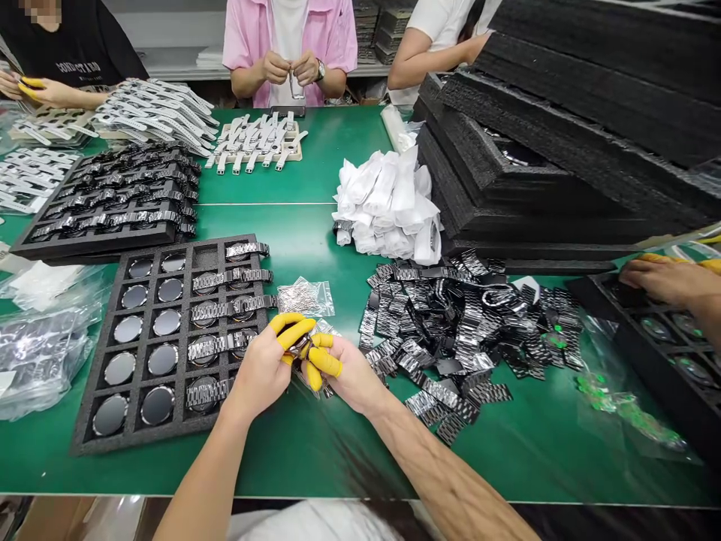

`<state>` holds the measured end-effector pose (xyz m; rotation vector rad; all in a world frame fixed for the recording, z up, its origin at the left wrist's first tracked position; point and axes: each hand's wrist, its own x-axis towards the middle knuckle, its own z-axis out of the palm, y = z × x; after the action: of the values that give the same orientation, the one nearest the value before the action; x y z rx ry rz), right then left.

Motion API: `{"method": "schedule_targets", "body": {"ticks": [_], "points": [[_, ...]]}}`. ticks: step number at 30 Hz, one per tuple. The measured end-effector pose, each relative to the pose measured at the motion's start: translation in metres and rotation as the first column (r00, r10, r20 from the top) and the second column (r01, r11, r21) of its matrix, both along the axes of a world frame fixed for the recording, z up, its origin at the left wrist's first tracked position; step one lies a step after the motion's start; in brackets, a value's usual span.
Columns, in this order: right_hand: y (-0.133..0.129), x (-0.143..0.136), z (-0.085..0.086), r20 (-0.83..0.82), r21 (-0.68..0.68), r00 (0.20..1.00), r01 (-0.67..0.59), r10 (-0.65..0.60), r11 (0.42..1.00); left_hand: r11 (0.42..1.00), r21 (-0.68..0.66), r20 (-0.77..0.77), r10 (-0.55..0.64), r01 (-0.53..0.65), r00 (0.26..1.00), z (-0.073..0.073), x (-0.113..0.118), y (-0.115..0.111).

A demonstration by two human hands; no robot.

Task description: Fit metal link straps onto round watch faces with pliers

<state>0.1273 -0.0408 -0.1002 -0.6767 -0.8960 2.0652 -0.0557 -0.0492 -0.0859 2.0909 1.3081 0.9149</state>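
Observation:
My left hand and my right hand meet above the table, yellow finger cots on their fingertips. Between them they pinch a dark metal watch, mostly covered by the fingers. Just beyond lies a small clear bag of thin metal pins. Left of my hands, a black foam tray carries round watch heads in its left columns and watches with black metal bands on its right side. To the right spreads a heap of loose black metal watch bands.
White-wrapped pieces are piled before stacked black foam trays. Further trays hold black watches and white straps. A bag with green-dotted pieces lies right. Another person's hand reaches over a right-hand tray; several people sit around.

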Motion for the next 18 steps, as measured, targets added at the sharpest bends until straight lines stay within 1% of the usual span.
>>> {"method": "schedule_targets", "body": {"ticks": [3, 6, 9, 11, 13, 15, 18], "points": [[0.0019, 0.0013, 0.0000, -0.035, -0.014, 0.999, -0.030, 0.030, 0.999, 0.999, 0.043, -0.030, 0.030, -0.029, 0.999, -0.0021, 0.0020, 0.0003], [0.0028, 0.0015, -0.0012, -0.032, -0.066, 0.999, 0.026, -0.029, 0.997, 0.994, 0.105, -0.050, 0.023, -0.018, 0.998, -0.0037, 0.0047, -0.0002], [0.0015, -0.0001, -0.0028, -0.042, -0.078, 0.996, 0.079, -0.083, 0.994, 0.994, 0.108, -0.018, 0.022, -0.020, 1.000, -0.0030, 0.0060, -0.0014], [0.0000, -0.0016, -0.0042, -0.068, -0.057, 0.996, 0.058, -0.062, 0.997, 0.996, 0.085, 0.004, 0.032, -0.032, 0.999, -0.0019, 0.0056, -0.0018], [-0.0011, -0.0025, -0.0057, -0.078, -0.033, 0.997, 0.008, -0.010, 0.999, 0.997, 0.073, 0.009, 0.023, -0.023, 1.000, -0.0012, 0.0046, -0.0015], [-0.0013, -0.0023, -0.0067, -0.059, -0.025, 0.998, -0.025, 0.023, 0.999, 0.997, 0.076, 0.005, -0.013, 0.013, 1.000, -0.0013, 0.0035, -0.0005], [0.0000, -0.0005, -0.0061, -0.007, -0.036, 0.999, -0.038, 0.038, 0.999, 0.995, 0.073, 0.006, -0.071, 0.070, 0.997, -0.0013, 0.0023, 0.0012]]}}
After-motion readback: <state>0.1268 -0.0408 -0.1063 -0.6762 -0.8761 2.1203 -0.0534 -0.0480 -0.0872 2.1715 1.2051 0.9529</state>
